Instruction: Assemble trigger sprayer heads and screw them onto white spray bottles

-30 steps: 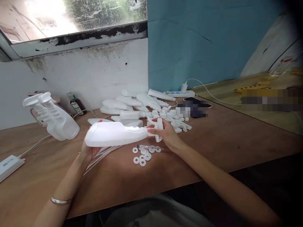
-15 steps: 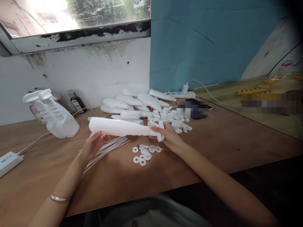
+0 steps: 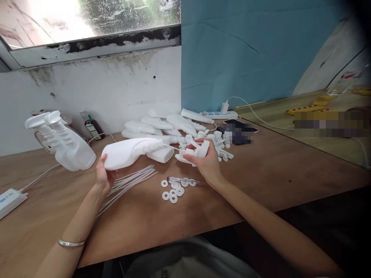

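Note:
My left hand [image 3: 104,173] is closed around the base end of a white plastic bottle [image 3: 130,152], which lies sideways in the air with its neck to the right. In my right hand [image 3: 206,162] is a white trigger spray head [image 3: 199,150], gripped between thumb and fingers. A thin white tube [image 3: 172,147] runs between the spray head and the bottle's neck, and a gap separates these two. Beneath the bottle, several thin white tubes [image 3: 130,181] lie on the table. White ring washers [image 3: 173,198] and a clear-handled screwdriver [image 3: 179,180] rest below my right hand.
Behind my hands are a pile of white bottles [image 3: 179,123] and loose spray heads [image 3: 223,144]. Two assembled spray bottles [image 3: 74,148] stand at left, near a dark bottle [image 3: 92,126]. A phone [image 3: 240,125] and power strip [image 3: 218,115] lie at the back right.
My right hand has drawn the spray head away from the bottle's neck, exposing the tube between them. My left hand has shifted the bottle slightly left, and the bottle has turned.

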`<state>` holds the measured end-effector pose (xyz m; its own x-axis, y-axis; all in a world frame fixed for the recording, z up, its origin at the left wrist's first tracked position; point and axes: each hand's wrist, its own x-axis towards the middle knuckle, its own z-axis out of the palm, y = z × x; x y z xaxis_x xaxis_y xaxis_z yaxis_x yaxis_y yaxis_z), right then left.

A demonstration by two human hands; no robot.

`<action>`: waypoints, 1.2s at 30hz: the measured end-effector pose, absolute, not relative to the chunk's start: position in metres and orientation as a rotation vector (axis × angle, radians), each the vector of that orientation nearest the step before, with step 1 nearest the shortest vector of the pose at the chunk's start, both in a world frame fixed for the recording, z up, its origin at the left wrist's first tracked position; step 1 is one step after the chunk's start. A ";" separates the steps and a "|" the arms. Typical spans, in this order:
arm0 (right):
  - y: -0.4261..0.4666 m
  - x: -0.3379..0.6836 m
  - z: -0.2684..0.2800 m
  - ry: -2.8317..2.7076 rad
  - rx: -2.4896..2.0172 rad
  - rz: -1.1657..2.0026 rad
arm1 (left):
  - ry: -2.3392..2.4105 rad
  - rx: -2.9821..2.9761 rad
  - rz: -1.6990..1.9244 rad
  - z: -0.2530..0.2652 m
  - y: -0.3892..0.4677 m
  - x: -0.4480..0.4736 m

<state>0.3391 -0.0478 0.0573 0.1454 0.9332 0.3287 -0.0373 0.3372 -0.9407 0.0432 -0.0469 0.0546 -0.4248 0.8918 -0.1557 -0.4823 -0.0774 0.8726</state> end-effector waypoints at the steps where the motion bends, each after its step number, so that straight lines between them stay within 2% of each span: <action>1: -0.048 0.339 0.057 -1.198 -0.965 0.870 | 1.126 0.484 1.736 0.056 -0.046 0.040; 10: -0.047 0.339 0.056 -1.115 -0.918 0.808 | 1.023 0.162 1.772 0.058 -0.045 0.021; 29: -0.045 0.339 0.053 -1.148 -0.971 0.926 | 1.154 0.363 1.506 0.048 -0.041 0.024; 36: -0.044 0.339 0.053 -1.144 -0.979 0.951 | 1.151 0.356 1.537 0.049 -0.038 0.025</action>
